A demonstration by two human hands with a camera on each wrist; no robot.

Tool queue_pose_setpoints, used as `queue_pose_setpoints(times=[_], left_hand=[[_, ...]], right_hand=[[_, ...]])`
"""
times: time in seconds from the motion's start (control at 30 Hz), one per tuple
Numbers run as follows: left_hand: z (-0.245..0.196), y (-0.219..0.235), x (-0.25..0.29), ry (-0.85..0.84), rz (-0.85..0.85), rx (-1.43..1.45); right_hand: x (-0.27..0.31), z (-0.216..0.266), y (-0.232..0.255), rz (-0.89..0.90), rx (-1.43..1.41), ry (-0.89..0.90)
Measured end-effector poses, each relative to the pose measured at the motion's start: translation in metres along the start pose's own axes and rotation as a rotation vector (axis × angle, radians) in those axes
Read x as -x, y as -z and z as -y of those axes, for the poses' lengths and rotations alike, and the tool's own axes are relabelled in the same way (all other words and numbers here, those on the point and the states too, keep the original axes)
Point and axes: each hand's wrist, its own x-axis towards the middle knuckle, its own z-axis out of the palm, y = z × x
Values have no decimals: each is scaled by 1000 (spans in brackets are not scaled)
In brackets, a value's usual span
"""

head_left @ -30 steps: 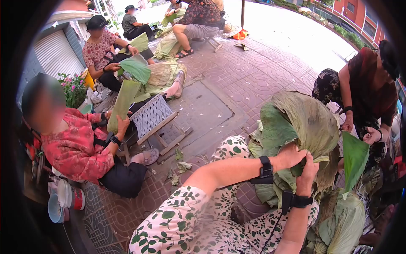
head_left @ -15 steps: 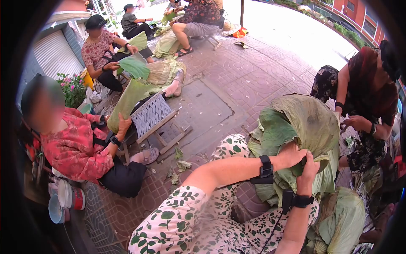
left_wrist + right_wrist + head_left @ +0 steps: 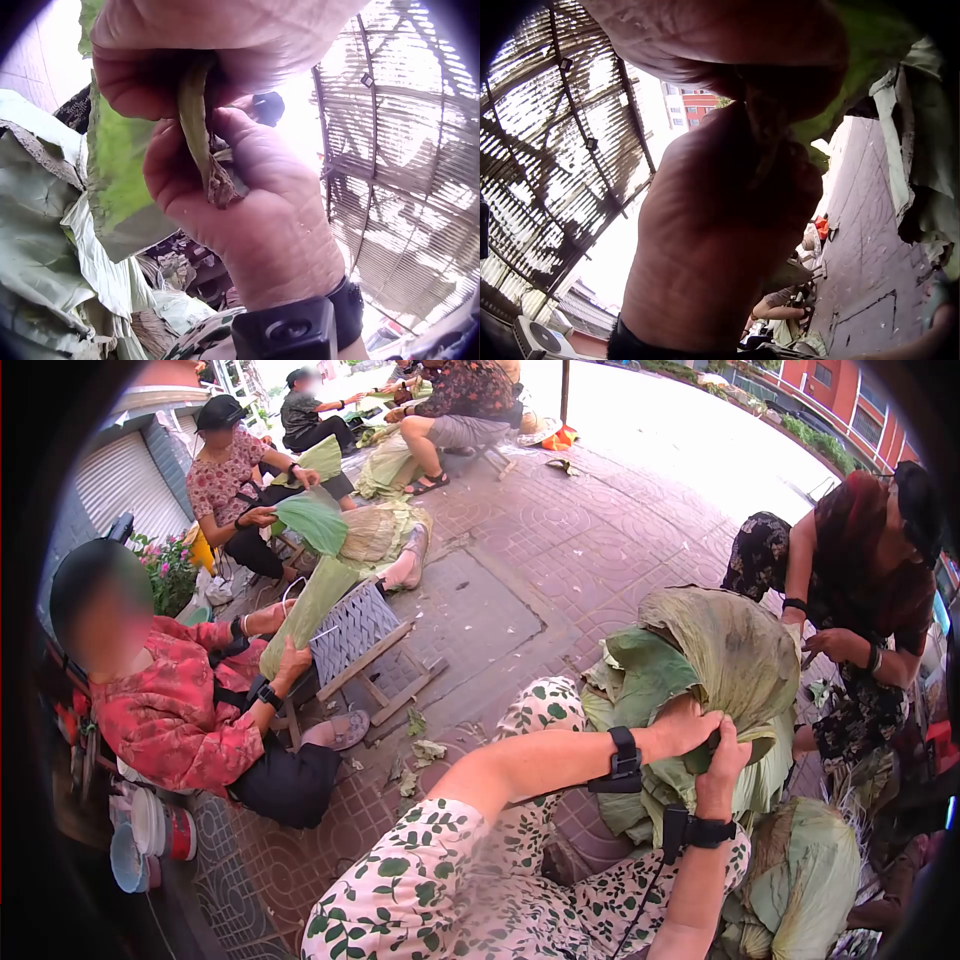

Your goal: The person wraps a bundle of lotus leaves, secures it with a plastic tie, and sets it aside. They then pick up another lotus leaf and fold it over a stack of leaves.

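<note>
My left hand and right hand meet at the near edge of a large lotus leaf, green in places and dried brown in others. In the left wrist view, the left hand and right hand pinch a gathered strip of the leaf side by side, its ragged brown end poking out between them. The right wrist view shows both hands dark against the light, the right hand uppermost. More wilted leaves hang below the hands, beside my patterned trousers.
Another leaf bundle lies at my right. A person in dark clothes sits beyond it. At left, a person in red holds a rolled leaf near a woven folding stool. Buckets stand at lower left.
My hands keep their grip at the leaf edge with little visible movement. The green leaf the person at right held up is out of sight now, and that person's hands have drawn together.
</note>
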Motion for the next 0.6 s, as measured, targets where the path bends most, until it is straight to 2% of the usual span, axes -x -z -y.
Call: queue_pose_setpoints(times=[0.07, 0.1, 0.17, 0.2, 0.27, 0.4, 0.47, 0.57, 0.6], left_hand=[[1, -6, 1, -169, -131, 41], [6, -8, 0, -166, -128, 41], [13, -9, -1, -525, -125, -532], [15, -10, -4, -524, -123, -531], [-4, 0, -2, -37, -41, -37], [-14, 5, 5, 14, 3, -11], [-8, -2, 7, -97, -67, 1], [-5, 2, 4, -107, -53, 47], [3, -1, -3, -8, -22, 7]], right_hand=[[0, 2, -1, 3, 4, -2], [0, 3, 0, 8, 1, -7], [0, 4, -1, 11, -2, -13], [0, 5, -2, 8, -9, -14], [0, 5, -3, 6, -17, -16], [-1, 2, 0, 6, 8, -35], [1, 4, -1, -12, 8, -21], [2, 6, -4, -31, -6, 32], [-1, 3, -1, 3, 25, -10]])
